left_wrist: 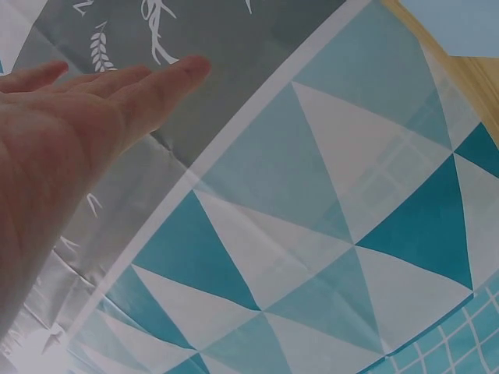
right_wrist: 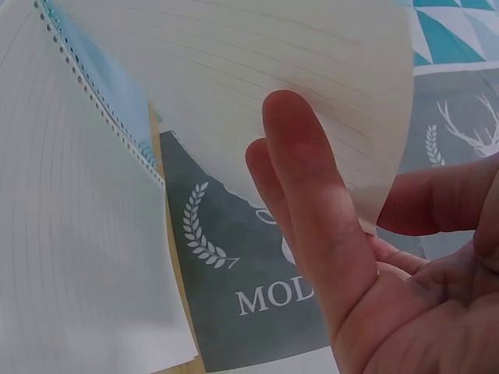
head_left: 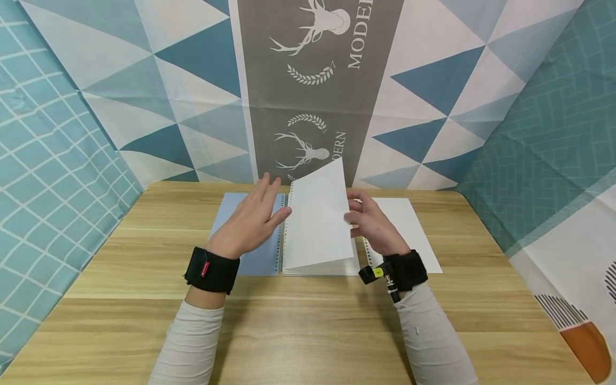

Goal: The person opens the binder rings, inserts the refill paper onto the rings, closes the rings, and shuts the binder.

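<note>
My right hand [head_left: 372,219] pinches the right edge of a raised white sheet of paper [head_left: 317,216] between thumb and fingers. In the right wrist view this lined sheet [right_wrist: 257,47] curves up, its edge between the thumb and fingers of the right hand [right_wrist: 366,257]. Under it lies another lined sheet [right_wrist: 78,234] with small punched holes along one edge. My left hand [head_left: 252,222], fingers straight and thumb out, hovers over a blue hole-punched cover [head_left: 257,259]; it holds nothing. The left wrist view shows only part of that left hand [left_wrist: 86,117].
To the right lies another white punched sheet [head_left: 404,224], partly behind my right hand. All the paper is on a wooden table [head_left: 308,326]. Patterned cloth [head_left: 192,80] rises behind the table's back edge, and more cloth hangs on both sides.
</note>
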Available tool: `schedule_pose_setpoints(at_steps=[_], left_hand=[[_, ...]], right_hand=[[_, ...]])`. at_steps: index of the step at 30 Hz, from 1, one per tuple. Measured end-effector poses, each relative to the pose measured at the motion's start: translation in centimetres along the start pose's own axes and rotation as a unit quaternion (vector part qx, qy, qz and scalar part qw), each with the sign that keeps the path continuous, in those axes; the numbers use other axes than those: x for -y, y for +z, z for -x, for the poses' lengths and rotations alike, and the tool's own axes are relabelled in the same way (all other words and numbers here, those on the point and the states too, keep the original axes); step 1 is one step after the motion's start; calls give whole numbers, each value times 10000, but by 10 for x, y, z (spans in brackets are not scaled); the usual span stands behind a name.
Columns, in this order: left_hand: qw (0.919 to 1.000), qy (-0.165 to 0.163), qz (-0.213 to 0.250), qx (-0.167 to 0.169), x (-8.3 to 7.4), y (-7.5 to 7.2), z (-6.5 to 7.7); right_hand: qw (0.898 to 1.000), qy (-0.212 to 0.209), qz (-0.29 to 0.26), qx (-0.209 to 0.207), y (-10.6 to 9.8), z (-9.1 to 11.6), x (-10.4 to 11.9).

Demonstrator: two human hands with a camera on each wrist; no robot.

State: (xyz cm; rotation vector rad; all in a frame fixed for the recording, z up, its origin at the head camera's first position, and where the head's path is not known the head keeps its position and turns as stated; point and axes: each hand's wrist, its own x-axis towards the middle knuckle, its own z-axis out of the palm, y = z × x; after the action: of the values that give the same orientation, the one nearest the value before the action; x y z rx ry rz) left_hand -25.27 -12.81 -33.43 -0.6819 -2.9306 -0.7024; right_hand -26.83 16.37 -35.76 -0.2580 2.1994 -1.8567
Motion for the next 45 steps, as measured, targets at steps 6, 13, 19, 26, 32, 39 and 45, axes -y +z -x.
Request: schedule_pose_setpoints(at_steps=[6,13,19,26,32,39,45], left_hand=[[10000,19,10,-4,-1,-1,1],[10000,-1,-24,9,-1,-1,0],[10000,11,10,38,-1,1,0],[10000,6,35,63,-1,5,-2],[10000,25,8,78,-1,8,-4],[9999,50,-73,107,-3,9,-5],[9998,15,-103,154,-3,11,-5]], right_hand=[[10000,-13,83,7,-4,-2,-4],[9999,23,111,51,-10,-3,-7],[9999,100,106,54,-10,-4,-9],[9999,132,112,7,-10,-7,-13],[9998,142,152,22,-11,-10,-17],[9997,136,156,-116,-13,-11,-22],[9996,146,217,-59,-13,-14,-26]])
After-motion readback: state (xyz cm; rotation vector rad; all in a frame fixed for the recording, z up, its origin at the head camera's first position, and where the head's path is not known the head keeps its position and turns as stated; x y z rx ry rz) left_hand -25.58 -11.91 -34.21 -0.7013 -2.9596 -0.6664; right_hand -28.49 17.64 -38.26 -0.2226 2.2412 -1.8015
